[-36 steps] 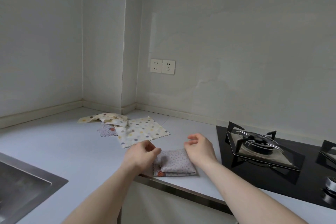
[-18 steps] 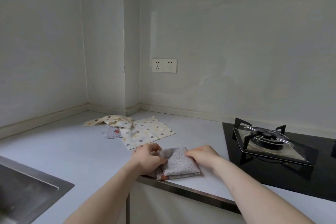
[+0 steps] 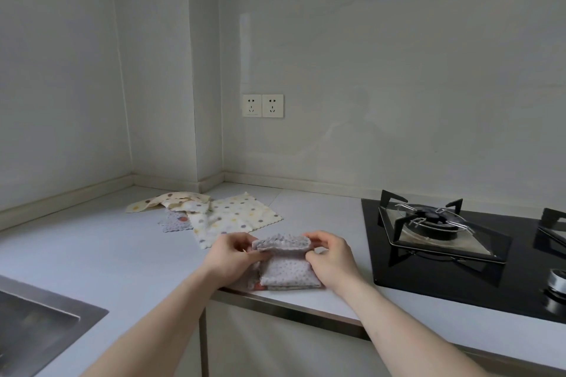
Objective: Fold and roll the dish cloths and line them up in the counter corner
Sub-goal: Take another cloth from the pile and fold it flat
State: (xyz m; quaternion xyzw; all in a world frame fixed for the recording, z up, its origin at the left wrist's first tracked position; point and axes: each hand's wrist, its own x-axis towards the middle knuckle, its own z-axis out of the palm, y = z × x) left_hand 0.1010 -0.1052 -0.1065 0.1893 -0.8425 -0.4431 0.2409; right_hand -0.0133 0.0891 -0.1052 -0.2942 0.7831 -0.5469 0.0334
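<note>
— Item one?
— Grey dotted dish cloth (image 3: 286, 272), folded, lying at the front edge of the worktop (image 3: 92, 254). Its far end is turned over into a low roll. A reddish patch shows at the near left corner; what it is cannot be made out.

— Hands?
— Left hand (image 3: 229, 257) pinches the roll's left end, right hand (image 3: 332, 260) its right end. Both sets of fingers are curled onto the fabric; the fingertips are partly hidden behind the cloth.

— Other cloths?
— Three, loose, further back towards the worktop's corner. White cloth with coloured dots (image 3: 235, 217), spread flat, its near corner hidden by the left hand. Cream dotted cloth (image 3: 165, 202), crumpled, overlapping it. Small grey cloth (image 3: 174, 222), mostly covered by the other two.

— Fixtures?
— Sink (image 3: 39, 321) lower left, cut off by the frame. Gas hob (image 3: 444, 232) on the right — its second burner and a knob are cut off at the edge. Double wall socket (image 3: 262, 105) above.
</note>
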